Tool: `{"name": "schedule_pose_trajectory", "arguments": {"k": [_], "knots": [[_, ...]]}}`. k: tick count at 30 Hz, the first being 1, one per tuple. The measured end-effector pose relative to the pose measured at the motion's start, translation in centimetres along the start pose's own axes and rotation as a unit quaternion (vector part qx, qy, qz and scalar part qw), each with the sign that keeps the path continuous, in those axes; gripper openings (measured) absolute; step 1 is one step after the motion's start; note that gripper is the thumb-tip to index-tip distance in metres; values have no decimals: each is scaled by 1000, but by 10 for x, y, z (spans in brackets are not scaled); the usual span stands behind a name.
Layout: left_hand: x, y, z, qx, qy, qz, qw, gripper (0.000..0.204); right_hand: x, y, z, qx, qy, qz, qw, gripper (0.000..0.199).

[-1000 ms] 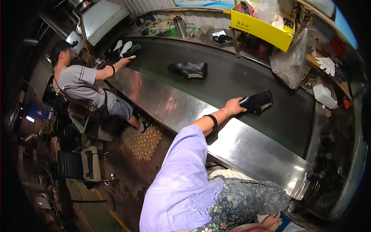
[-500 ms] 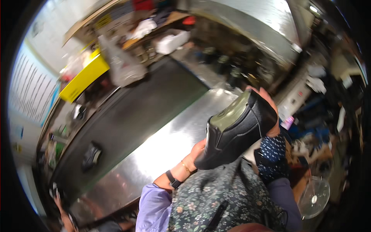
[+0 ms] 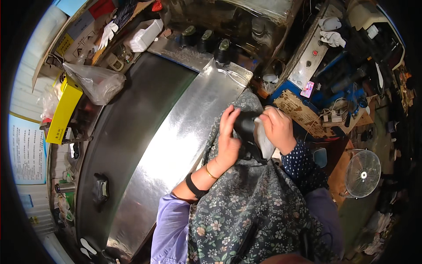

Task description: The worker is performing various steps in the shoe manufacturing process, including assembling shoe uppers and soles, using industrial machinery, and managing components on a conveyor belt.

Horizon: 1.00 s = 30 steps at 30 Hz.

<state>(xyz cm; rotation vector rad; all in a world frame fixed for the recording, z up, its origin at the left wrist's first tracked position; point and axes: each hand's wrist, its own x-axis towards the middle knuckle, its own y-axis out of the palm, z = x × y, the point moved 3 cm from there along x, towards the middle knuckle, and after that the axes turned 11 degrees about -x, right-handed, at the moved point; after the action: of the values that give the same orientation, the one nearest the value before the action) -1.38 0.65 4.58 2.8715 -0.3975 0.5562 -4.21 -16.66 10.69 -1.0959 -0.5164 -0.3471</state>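
Against my floral apron, both hands hold a black shoe upper whose pale grey lining shows on the right. My left hand grips its left side, fingers pointing up along the dark edge. With bent fingers, my right hand pinches the upper edge by the lining. The upper's lower part is in shadow and partly hidden by the hands. At the far end of the metal bench stands a black shoe on a green last, beside two similar ones.
Along the left of the shiny metal ledge runs a dark conveyor belt, carrying a black shoe. Beyond it are a yellow box and a plastic bag. A round fan stands at right, near a control panel.
Half a second ago my hands held a black shoe with a green last, tilted up right; now they hold a black upper with pale lining close to the apron. The view has turned.
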Motion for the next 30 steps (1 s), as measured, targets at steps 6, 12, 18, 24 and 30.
{"name": "schedule_pose_trajectory", "arguments": {"k": [6,12,18,24,30], "knots": [[37,-6,16,105,-91,57,989,94,24,23,-15,115,-12,179,977,38],[38,8,16,103,-31,90,990,91,35,41,-37,277,0,377,884,57],[38,20,22,130,-31,25,991,80,28,48,-38,278,86,342,893,43],[39,15,35,128,-16,20,991,73,31,54,-30,294,48,262,918,43],[40,-3,59,109,-81,47,990,73,10,74,-37,350,112,212,906,44]]}}
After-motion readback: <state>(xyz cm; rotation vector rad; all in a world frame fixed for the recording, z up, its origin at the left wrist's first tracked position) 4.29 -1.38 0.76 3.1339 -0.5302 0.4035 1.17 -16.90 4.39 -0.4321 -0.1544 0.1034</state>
